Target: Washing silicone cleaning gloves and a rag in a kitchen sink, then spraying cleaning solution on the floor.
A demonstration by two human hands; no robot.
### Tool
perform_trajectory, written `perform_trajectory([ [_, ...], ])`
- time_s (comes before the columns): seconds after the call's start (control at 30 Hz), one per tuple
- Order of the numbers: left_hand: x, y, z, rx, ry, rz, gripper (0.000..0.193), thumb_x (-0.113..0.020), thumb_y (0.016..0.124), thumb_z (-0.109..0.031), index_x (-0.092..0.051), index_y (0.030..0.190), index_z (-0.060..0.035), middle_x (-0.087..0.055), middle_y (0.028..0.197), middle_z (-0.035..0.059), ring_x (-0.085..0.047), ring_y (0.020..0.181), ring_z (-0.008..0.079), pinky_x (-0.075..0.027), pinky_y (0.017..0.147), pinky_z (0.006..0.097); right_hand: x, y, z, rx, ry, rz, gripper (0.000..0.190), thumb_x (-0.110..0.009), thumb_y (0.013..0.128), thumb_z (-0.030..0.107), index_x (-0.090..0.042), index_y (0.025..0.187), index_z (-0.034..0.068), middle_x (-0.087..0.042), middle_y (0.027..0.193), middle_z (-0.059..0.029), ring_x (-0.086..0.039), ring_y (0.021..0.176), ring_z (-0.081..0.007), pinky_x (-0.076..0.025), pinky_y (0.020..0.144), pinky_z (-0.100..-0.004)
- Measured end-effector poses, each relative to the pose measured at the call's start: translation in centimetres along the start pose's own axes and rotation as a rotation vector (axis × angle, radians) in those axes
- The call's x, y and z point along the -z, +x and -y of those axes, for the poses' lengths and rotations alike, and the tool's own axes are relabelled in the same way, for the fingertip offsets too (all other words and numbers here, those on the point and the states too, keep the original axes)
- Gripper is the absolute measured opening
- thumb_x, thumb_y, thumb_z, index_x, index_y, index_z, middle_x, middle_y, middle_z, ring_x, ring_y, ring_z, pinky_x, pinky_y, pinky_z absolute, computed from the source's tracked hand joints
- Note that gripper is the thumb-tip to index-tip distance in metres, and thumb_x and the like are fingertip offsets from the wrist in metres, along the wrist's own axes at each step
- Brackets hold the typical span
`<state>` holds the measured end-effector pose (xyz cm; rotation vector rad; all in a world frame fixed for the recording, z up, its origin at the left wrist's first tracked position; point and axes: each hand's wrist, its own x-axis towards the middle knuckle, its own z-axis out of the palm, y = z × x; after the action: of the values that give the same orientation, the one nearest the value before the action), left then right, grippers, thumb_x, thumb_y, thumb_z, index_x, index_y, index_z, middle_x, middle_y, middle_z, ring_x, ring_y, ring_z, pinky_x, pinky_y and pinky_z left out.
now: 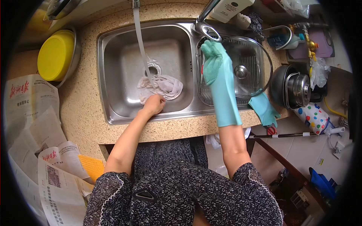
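My bare left hand is over the near side of the steel sink basin, fingers curled at the edge of a wet, pale pink cloth. Whether it grips the cloth is hidden. From the spout a stream of water falls onto the cloth, just in front of the drain. A long turquoise rubber glove with bristles covers my right hand. Its fingertips reach up beside the loop-shaped tap lever, and I cannot tell whether they touch it.
A glass pot lid lies over the wire rack in the right basin. Another turquoise glove hangs over the counter's front edge. Steel pots stand at right. A yellow bowl and newspapers are at left.
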<state>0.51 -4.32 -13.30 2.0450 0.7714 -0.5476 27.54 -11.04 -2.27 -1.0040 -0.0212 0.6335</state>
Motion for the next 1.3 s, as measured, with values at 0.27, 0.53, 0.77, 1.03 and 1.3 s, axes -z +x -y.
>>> perform_trajectory([
  [0.27, -0.5, -2.0, 2.7, 0.181, -0.544, -0.37, 0.017, -0.064, 0.085, -0.011, -0.071, 0.098, -0.0017, -0.072, 0.085, 0.0127, -0.069, 0.078, 0.0217, -0.053, 0.07, 0.0339, -2.1, -8.6, -9.8, -0.827, 0.373, 0.027, 0.041, -0.056, 0.096, 0.036, -0.058, 0.123, 0.005, -0.059, 0.125, -0.0116, -0.055, 0.113, -0.025, -0.041, 0.101, -0.0381],
  [0.53, 4.1, -6.1, 1.3, 0.345, -0.797, -0.38, 0.022, -0.059, 0.092, -0.01, -0.066, 0.11, 0.0012, -0.07, 0.094, 0.0075, -0.067, 0.084, 0.013, -0.051, 0.07, 0.025, -3.6, -8.7, -18.7, -0.844, 0.54, 0.131, 0.029, -0.063, 0.092, 0.023, -0.059, 0.115, 0.005, -0.063, 0.109, -0.0086, -0.059, 0.106, -0.0209, -0.048, 0.091, -0.0337],
  [0.77, 4.0, -9.0, 0.9, 0.273, -0.965, -0.505, 0.021, -0.058, 0.094, -0.008, -0.066, 0.11, 0.0027, -0.07, 0.1, 0.0098, -0.067, 0.089, 0.015, -0.053, 0.075, 0.0263, -7.2, -4.9, -22.0, -0.726, 0.097, -0.224, 0.007, -0.061, 0.092, 0.017, -0.063, 0.093, 0.01, -0.064, 0.087, -0.0034, -0.06, 0.073, -0.0146, -0.049, 0.061, -0.0253],
  [1.03, 3.1, -10.4, 1.1, 0.267, -1.065, -0.537, 0.02, -0.057, 0.094, -0.006, -0.065, 0.11, 0.0035, -0.07, 0.101, 0.0107, -0.067, 0.09, 0.015, -0.052, 0.077, 0.0247, -7.3, -4.7, -22.5, -0.841, 0.109, -0.132, 0.018, -0.057, 0.094, 0.027, -0.058, 0.082, 0.014, -0.05, 0.063, 0.002, -0.043, 0.045, -0.0088, -0.034, 0.038, -0.024],
  [1.3, 3.1, -11.1, 1.6, 0.278, -1.112, -0.552, 0.02, -0.057, 0.094, -0.005, -0.065, 0.11, 0.004, -0.07, 0.101, 0.011, -0.067, 0.09, 0.0147, -0.052, 0.077, 0.0233, -9.8, -7.5, -20.0, -0.77, -0.117, -0.043, 0.026, -0.053, 0.096, 0.027, -0.051, 0.072, 0.017, -0.044, 0.057, 0.007, -0.036, 0.041, -0.006, -0.025, 0.033, -0.0216],
])
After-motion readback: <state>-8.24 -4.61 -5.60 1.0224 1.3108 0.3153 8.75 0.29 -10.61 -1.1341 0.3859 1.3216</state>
